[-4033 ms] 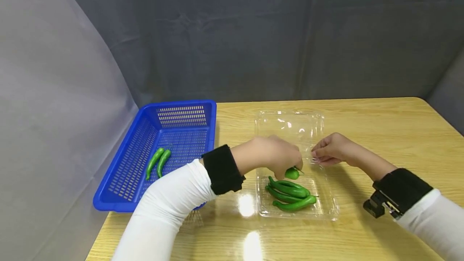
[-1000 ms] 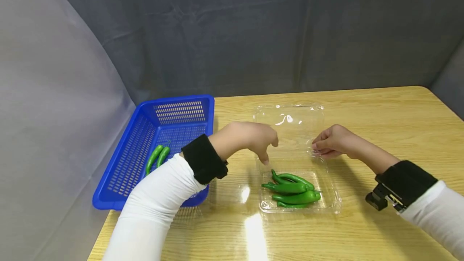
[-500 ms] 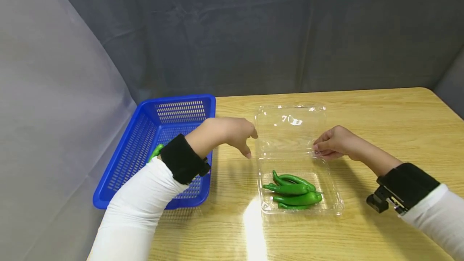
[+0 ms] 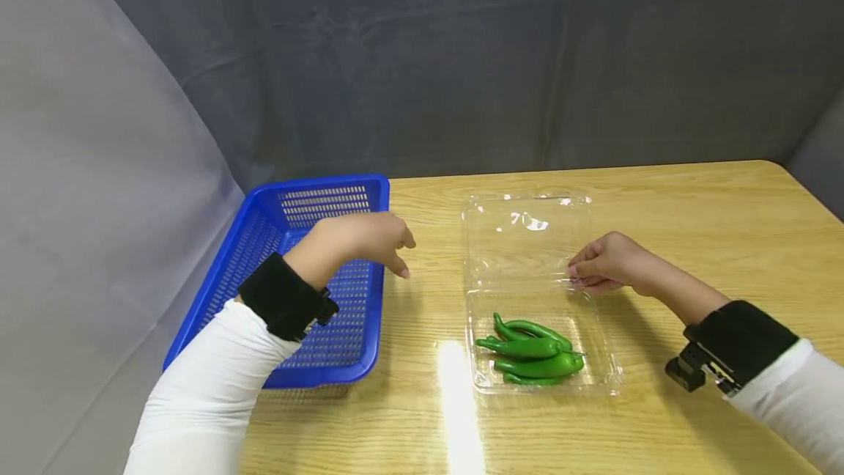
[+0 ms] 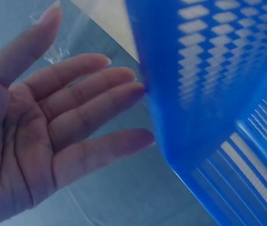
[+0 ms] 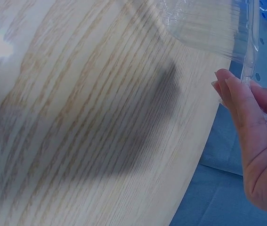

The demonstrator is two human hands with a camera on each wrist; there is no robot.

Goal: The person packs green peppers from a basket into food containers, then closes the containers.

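Left hand (image 4: 359, 240) hovered empty, fingers loose, over blue basket (image 4: 264, 240); right hand (image 4: 606, 262) pinched clear clamshell (image 4: 527, 240) holding green peppers (image 4: 530, 354).

At the left of the frame the left hand (image 4: 359, 240) hovers with loose fingers over the blue basket (image 4: 264, 270). At centre, the right hand (image 4: 603, 262) pinches the clear clamshell box (image 4: 527, 240), green peppers (image 4: 530, 354) piled in its near half on the wooden table (image 4: 692, 226).
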